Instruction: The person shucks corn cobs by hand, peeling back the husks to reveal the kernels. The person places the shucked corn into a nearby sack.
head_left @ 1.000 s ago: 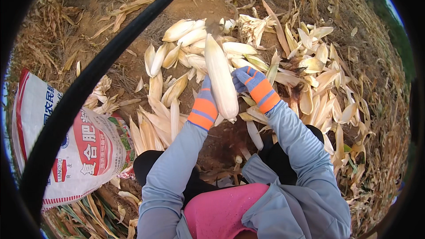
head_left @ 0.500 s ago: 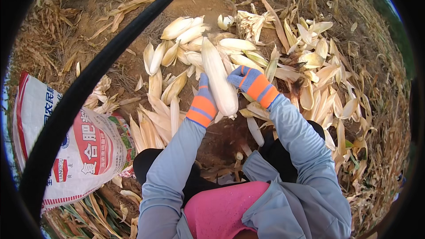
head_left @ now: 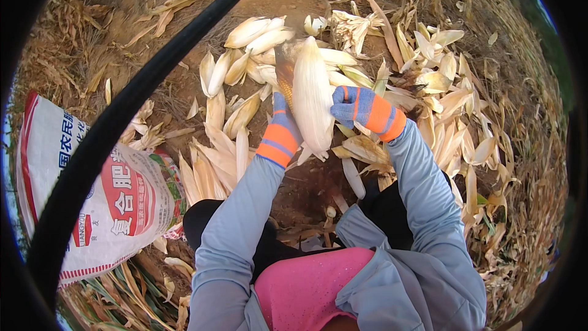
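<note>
An ear of corn (head_left: 312, 95) stands tilted between my hands, its pale husk partly peeled off. Yellow kernels and dark brown silk show along its left side. My left hand (head_left: 283, 127), in a blue and orange glove, is wrapped round the lower left of the ear; its fingertips are mostly hidden behind it. My right hand (head_left: 366, 110), gloved alike, pinches the husk at the ear's right edge with its fingers bent. Beyond and around the ear, several unpeeled ears (head_left: 245, 34) and loose husks (head_left: 208, 171) lie on the soil.
At the left stands a white and red woven sack (head_left: 116, 208). A black strap or cable (head_left: 144, 92) crosses the view's left side. More dry husks (head_left: 456, 116) are heaped at the right, and a bundle of pale husks (head_left: 354, 29) lies at the far side.
My right hand has moved right, pulling the husk away from the ear. Kernels and brown silk now show on the ear's left side. My left hand keeps its hold.
</note>
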`<control>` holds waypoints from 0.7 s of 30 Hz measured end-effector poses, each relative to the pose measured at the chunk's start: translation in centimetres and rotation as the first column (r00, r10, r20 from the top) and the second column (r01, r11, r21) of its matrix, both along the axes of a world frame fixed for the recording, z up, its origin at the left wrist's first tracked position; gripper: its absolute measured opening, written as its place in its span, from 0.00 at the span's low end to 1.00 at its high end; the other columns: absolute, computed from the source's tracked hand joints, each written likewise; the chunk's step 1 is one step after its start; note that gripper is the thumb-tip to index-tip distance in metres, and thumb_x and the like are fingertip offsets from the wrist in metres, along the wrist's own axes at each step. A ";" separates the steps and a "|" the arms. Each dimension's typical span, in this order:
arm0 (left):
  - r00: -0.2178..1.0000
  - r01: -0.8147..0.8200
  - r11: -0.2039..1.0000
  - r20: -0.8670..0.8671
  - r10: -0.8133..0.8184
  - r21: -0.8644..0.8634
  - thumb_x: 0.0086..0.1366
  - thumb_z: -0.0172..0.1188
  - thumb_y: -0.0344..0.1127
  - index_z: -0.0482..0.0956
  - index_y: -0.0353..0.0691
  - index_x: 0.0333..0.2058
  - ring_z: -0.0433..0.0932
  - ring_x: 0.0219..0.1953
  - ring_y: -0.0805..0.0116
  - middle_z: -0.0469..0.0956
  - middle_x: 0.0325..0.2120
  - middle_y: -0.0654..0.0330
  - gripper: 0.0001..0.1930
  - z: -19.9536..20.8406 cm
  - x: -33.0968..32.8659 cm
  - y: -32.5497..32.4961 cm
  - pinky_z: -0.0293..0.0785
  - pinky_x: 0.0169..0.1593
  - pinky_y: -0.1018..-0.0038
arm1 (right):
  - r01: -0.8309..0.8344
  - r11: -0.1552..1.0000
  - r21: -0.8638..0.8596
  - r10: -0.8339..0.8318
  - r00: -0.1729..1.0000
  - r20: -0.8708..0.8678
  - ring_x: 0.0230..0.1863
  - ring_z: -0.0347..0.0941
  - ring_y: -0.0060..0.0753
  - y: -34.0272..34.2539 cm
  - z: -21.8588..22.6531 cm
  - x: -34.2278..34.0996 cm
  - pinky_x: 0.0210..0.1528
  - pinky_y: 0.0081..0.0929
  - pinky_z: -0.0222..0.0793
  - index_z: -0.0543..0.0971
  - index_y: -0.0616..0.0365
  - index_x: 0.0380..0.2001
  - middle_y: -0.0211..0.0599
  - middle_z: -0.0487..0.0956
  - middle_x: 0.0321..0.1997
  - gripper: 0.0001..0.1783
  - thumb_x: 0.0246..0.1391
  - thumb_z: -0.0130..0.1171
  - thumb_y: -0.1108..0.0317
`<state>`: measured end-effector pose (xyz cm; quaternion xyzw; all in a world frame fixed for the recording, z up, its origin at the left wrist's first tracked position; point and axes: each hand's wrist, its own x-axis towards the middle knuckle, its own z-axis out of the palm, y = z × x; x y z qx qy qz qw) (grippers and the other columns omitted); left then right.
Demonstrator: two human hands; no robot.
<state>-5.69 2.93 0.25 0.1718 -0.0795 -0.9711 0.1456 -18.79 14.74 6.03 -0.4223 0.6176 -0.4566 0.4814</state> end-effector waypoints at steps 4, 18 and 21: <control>0.999 0.005 0.997 -0.041 -0.002 0.081 0.57 0.44 0.57 0.61 0.42 0.50 0.63 0.50 0.60 0.65 0.48 0.58 0.29 -1.2 0.4 -0.3 0.57 0.55 0.65 | -0.115 0.992 -0.043 0.116 0.992 0.038 0.19 0.59 0.13 1.3 1.8 -0.5 0.22 0.14 0.56 0.68 0.56 0.18 0.21 0.65 0.16 0.08 0.46 0.54 0.68; 0.790 -0.574 0.791 0.109 0.603 -0.214 0.50 0.58 0.26 0.56 0.50 0.49 0.65 0.46 0.58 0.64 0.44 0.57 0.28 -2.7 1.1 -2.5 0.67 0.46 0.56 | 0.267 0.964 -0.021 -0.267 0.950 -0.160 0.42 0.67 0.26 0.0 -7.0 -0.3 0.44 0.24 0.65 0.51 0.61 0.56 0.41 0.66 0.48 0.40 0.42 0.60 0.69; 0.771 -0.598 0.778 0.129 0.624 -0.191 0.50 0.58 0.26 0.58 0.51 0.49 0.65 0.46 0.58 0.64 0.45 0.57 0.27 -2.4 0.3 -1.4 0.65 0.48 0.55 | 0.298 0.895 -0.331 -0.437 0.735 -0.519 0.44 0.66 0.28 -1.0 -8.9 3.0 0.47 0.24 0.63 0.50 0.62 0.56 0.42 0.65 0.49 0.41 0.41 0.60 0.70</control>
